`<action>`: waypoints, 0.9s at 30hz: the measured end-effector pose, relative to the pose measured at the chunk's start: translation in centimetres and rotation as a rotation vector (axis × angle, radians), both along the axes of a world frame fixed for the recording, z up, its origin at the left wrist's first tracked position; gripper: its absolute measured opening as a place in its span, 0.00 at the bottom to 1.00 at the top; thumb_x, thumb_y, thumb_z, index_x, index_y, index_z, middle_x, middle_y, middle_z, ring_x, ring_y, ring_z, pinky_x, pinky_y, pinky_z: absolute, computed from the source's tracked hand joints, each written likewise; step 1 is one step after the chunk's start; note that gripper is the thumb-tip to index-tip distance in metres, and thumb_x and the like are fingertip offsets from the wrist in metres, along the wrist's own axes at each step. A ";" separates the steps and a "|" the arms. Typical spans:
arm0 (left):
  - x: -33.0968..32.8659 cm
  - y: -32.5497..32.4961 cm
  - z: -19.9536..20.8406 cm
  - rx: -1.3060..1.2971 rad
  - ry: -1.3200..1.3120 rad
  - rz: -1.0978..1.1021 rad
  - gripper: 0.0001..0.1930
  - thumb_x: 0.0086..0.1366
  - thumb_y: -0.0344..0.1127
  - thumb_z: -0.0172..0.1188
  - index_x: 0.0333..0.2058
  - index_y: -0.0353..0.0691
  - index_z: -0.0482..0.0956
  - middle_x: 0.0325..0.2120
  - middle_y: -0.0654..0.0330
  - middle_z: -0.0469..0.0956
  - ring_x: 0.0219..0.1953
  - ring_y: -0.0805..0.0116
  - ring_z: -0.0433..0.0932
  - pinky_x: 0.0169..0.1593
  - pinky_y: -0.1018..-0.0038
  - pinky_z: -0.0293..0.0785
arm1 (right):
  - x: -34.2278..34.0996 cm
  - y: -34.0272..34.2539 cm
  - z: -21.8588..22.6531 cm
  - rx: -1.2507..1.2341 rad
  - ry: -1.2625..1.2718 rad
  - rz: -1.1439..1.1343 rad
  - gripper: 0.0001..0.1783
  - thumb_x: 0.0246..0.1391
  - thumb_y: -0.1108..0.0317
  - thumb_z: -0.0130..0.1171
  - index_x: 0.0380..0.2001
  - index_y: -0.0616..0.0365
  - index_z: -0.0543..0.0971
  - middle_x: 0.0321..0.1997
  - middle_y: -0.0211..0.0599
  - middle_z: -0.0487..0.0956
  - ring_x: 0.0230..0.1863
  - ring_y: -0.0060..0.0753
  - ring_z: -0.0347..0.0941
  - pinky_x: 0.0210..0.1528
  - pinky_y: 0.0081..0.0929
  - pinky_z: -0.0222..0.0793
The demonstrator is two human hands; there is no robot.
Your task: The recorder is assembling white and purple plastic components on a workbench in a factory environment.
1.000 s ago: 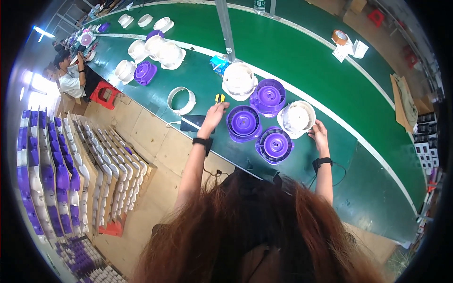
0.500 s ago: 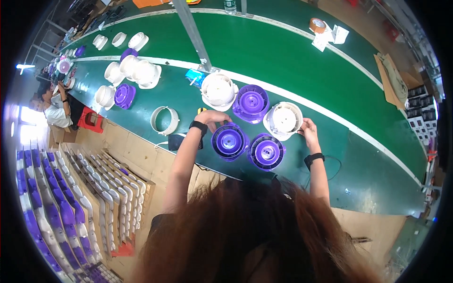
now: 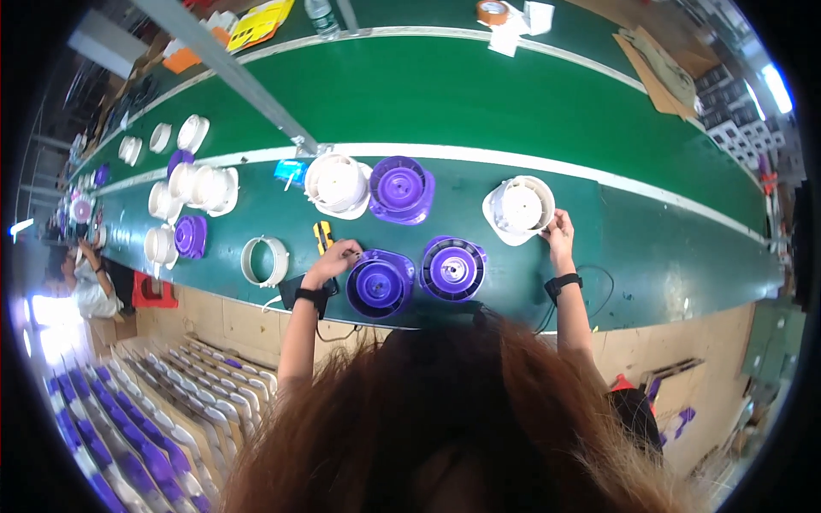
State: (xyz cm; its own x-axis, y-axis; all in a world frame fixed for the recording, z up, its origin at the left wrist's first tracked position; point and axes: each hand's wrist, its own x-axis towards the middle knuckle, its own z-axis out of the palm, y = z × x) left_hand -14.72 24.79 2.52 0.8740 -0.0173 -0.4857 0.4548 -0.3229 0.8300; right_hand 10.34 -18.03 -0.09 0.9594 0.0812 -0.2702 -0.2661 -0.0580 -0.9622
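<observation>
My right hand has its fingers bent around the right rim of a round white fan housing with a square base. My left hand is closed at the upper left rim of a purple housing with dark inner ribs; its fingertips are partly hidden there. Close beside that one, to the right, sits another purple housing. Behind them a third purple housing touches a white housing. A yellow and black utility knife lies just past my left hand.
A white ring and a dark flat object lie left of my left hand. Several white and purple parts cluster farther left. A blue item lies by the metal post. A co-worker sits at far left.
The white housing under my right hand has slid right, away from the purple ones. My left hand has come back to the near purple housing's left rim. The whole view has turned.
</observation>
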 end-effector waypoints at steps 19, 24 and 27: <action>-7.8 -6.6 -0.6 -0.424 -0.083 0.790 0.08 0.57 0.22 0.40 0.24 0.42 0.64 0.20 0.69 0.66 0.21 0.82 0.62 0.23 0.85 0.58 | -4.6 -8.5 1.4 -0.151 0.024 0.100 0.20 0.54 0.69 0.44 0.51 0.53 0.61 0.30 0.33 0.69 0.19 0.18 0.66 0.19 0.16 0.68; -9.3 -9.7 1.7 -0.599 -0.085 1.006 0.08 0.63 0.34 0.43 0.38 0.39 0.68 0.33 0.61 0.73 0.33 0.73 0.74 0.37 0.78 0.73 | -3.6 -8.5 0.1 -0.131 0.112 0.186 0.18 0.54 0.70 0.41 0.50 0.55 0.63 0.29 0.33 0.69 0.21 0.19 0.67 0.20 0.18 0.70; -10.7 -10.9 2.6 -0.619 -0.079 1.105 0.13 0.62 0.32 0.45 0.45 0.38 0.66 0.38 0.58 0.73 0.37 0.69 0.74 0.40 0.76 0.74 | -4.7 -8.8 0.2 -0.043 0.102 0.174 0.13 0.55 0.68 0.43 0.43 0.58 0.68 0.26 0.29 0.70 0.21 0.18 0.66 0.20 0.16 0.69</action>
State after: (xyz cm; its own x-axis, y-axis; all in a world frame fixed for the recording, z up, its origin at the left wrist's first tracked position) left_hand -25.46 13.86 5.15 0.5936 0.5322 -0.6036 0.1761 0.6460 0.7428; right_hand 5.67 -26.83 0.12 0.8996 0.2293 -0.3717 -0.3442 -0.1516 -0.9266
